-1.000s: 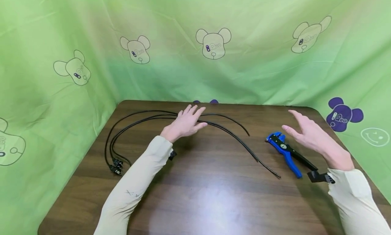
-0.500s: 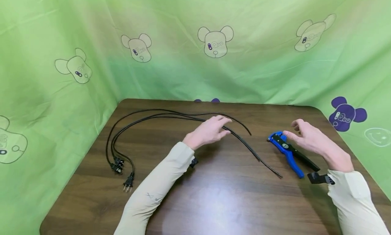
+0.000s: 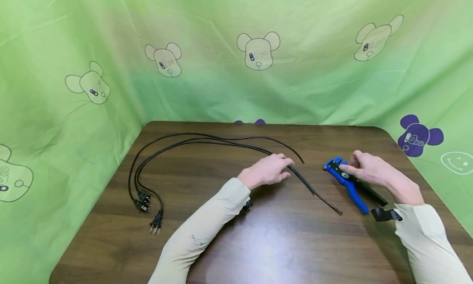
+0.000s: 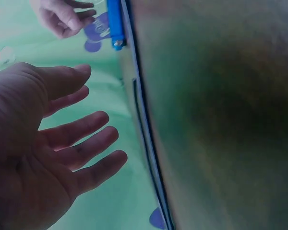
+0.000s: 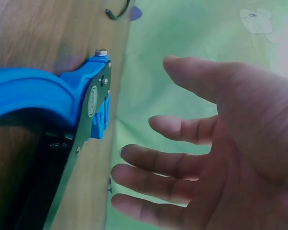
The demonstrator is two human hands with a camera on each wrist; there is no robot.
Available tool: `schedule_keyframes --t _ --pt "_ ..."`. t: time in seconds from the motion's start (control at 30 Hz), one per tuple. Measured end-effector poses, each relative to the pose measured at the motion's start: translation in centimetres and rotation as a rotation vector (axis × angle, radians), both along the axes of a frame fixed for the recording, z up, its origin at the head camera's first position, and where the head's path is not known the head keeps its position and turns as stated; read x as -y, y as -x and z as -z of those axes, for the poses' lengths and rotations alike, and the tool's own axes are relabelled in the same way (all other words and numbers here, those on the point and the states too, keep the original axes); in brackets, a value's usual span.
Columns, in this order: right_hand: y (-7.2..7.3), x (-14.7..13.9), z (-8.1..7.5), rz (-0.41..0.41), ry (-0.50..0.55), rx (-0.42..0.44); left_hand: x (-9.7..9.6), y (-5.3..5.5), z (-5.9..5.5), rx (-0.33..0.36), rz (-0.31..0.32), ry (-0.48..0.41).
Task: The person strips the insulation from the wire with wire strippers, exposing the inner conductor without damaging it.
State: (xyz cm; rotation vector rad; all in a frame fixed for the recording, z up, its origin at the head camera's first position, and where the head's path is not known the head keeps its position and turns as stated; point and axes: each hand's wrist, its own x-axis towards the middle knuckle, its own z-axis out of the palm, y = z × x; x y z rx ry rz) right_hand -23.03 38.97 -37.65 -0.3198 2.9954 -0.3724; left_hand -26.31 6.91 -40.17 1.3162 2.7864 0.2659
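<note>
My left hand (image 3: 266,170) hangs near the black cords (image 3: 221,140), my right hand (image 3: 371,169) by the blue pliers (image 3: 345,175) at right. Both are empty, loosely spread; nothing is lifted yet.

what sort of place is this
Probably an improvised booth for hands-on work: printed green cloth hangs around a brown wood-look table, on which lie black cords with plugs and a blue-and-black hand tool. The building beyond isn't visible.
</note>
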Motion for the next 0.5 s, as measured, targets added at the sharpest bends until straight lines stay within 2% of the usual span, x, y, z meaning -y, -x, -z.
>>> schedule_keyframes --t 0.2,0.5 --pt "-0.6 -0.7 0.5 -0.005 -0.043 0.058 -1.3 0.1 0.7 -0.011 0.029 0.075" --pt "-1.4 -1.1 0.6 -0.004 -0.138 0.181 -2.5 0.4 0.6 0.000 0.042 0.158"
